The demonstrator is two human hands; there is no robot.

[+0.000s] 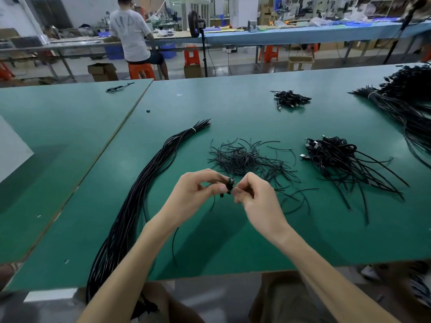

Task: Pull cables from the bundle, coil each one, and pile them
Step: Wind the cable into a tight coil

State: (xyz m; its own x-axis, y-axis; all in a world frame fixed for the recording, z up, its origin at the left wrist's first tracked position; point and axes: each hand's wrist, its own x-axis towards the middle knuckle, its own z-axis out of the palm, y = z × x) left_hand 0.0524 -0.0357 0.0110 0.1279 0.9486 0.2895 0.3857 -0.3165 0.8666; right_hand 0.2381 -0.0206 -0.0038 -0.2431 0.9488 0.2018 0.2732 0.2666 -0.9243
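Note:
A long bundle of black cables [149, 183], tied with a white band near its far tip, runs from the table's middle down over the front edge at my left. Above the green table [233, 248], my left hand [198, 192] and my right hand [254, 194] pinch a small black cable coil [229, 184] between their fingertips. One loose end of that cable [173, 243] trails down beside my left forearm. A pile of coiled cables [335, 155] with plugs and long tails lies to the right.
Short black wire ties [245, 159] lie scattered just beyond my hands. A smaller coiled heap [290, 99] sits farther back, and a big cable bundle [410, 106] fills the far right. A lone cable [119, 87] lies far left. A person sits on an orange stool behind.

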